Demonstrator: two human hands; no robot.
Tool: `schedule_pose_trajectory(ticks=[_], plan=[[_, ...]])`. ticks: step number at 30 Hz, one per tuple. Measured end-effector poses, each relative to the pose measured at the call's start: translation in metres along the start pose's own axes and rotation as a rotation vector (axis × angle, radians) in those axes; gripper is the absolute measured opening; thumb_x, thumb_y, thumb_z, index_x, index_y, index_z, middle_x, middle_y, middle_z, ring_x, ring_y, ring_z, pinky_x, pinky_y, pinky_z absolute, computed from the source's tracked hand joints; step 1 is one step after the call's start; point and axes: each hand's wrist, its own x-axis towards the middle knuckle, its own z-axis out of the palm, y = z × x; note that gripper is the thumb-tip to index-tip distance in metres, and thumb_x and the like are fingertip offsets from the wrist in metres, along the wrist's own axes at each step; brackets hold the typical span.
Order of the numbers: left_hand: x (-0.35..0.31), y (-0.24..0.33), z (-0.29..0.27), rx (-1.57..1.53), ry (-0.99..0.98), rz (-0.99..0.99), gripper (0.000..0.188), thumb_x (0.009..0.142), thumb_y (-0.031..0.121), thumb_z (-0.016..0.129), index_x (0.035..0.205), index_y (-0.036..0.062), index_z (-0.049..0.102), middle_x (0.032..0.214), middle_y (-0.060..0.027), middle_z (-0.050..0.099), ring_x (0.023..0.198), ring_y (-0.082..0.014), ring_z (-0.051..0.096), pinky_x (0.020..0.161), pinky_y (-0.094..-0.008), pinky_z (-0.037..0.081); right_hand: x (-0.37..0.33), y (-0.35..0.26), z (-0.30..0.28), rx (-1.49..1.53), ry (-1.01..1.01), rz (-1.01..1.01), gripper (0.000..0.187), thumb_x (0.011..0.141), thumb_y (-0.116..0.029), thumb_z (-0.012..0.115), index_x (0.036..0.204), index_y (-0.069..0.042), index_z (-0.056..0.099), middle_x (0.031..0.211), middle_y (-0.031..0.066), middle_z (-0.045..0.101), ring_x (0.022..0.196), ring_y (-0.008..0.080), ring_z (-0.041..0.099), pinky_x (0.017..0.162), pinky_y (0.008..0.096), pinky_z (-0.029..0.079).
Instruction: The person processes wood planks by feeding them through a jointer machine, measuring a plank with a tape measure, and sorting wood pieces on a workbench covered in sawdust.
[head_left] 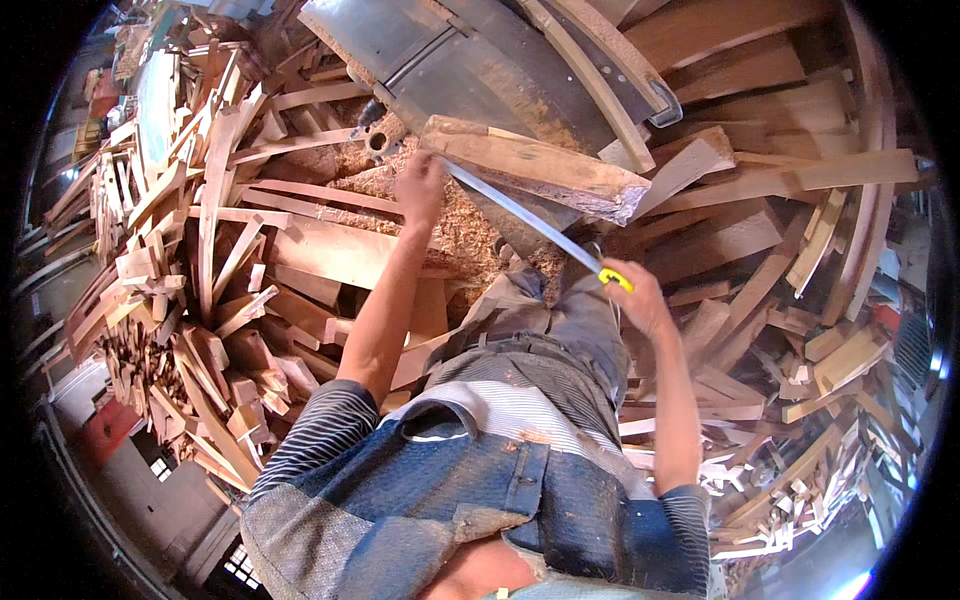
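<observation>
A tape measure (617,279) with a yellow case sits in my right hand (641,302), whose fingers are wrapped round it. Its silvery blade (522,212) is pulled out and runs slantwise up to my left hand (420,184). There my fingers are closed on the blade's end, by the left end of a thick wooden block (540,160). The blade lies along the near side of this block, slightly apart from it toward the right. The block, rough and bark-edged at its right end, rests at the near edge of a grey metal machine table (480,75).
A long wooden strip (598,85) lies along a metal fence (655,95) on the machine table. Heaps of offcuts (215,210) crowd the left, and stacked boards (750,70) fill the right. Sawdust (465,250) covers the ground by my feet.
</observation>
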Motion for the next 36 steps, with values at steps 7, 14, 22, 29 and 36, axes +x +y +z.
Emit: schedule_pose_trajectory(ticks=[7,14,22,29,36], plan=[[-0.079,0.016,0.051,0.108,-0.475,0.292,0.044,0.091,0.027,0.074,0.123,-0.0007,0.065,0.114,-0.0207,0.071,0.107,-0.0423,0.064,0.091,-0.0477,0.052,-0.123,0.055,0.044,0.168,0.286,0.384,0.053,0.091,-0.027,0.070,0.137,-0.001,0.062,0.119,0.0132,0.071,0.104,0.0206,0.066,0.093,0.0334,0.051],[-0.087,0.027,0.058,-0.007,-0.534,0.200,0.060,0.089,0.026,0.076,0.135,-0.0053,0.056,0.126,-0.0254,0.066,0.120,-0.0423,0.060,0.102,-0.0463,0.048,-0.208,0.118,0.088,0.310,0.225,0.344,0.037,0.095,-0.019,0.064,0.126,0.001,0.065,0.114,0.0145,0.070,0.107,0.0223,0.064,0.096,0.0360,0.049],[-0.110,-0.024,0.094,-0.028,-0.425,-0.004,0.052,0.087,0.030,0.078,0.121,-0.0025,0.056,0.102,-0.0223,0.070,0.091,-0.0367,0.069,0.081,-0.0445,0.053,-0.177,0.119,0.061,0.523,0.254,0.200,0.052,0.100,-0.019,0.061,0.147,0.000,0.053,0.145,0.0192,0.060,0.133,0.0248,0.056,0.112,0.0343,0.039],[-0.152,-0.026,0.115,-0.163,-0.384,-0.209,0.040,0.084,0.025,0.076,0.104,-0.0033,0.058,0.089,-0.0158,0.068,0.082,-0.0285,0.066,0.075,-0.0424,0.052,-0.188,0.246,0.017,0.396,0.200,0.138,0.058,0.099,-0.025,0.062,0.147,0.005,0.050,0.148,0.0187,0.055,0.138,0.0243,0.050,0.115,0.0344,0.036],[-0.205,0.007,0.114,-0.088,-0.155,-0.330,0.052,0.085,0.028,0.077,0.120,-0.0063,0.058,0.122,-0.0246,0.067,0.112,-0.0308,0.065,0.096,-0.0406,0.050,-0.139,0.268,-0.040,0.181,0.141,-0.063,0.048,0.097,-0.027,0.061,0.135,0.003,0.060,0.126,0.0208,0.068,0.117,0.0319,0.064,0.103,0.0404,0.047]])
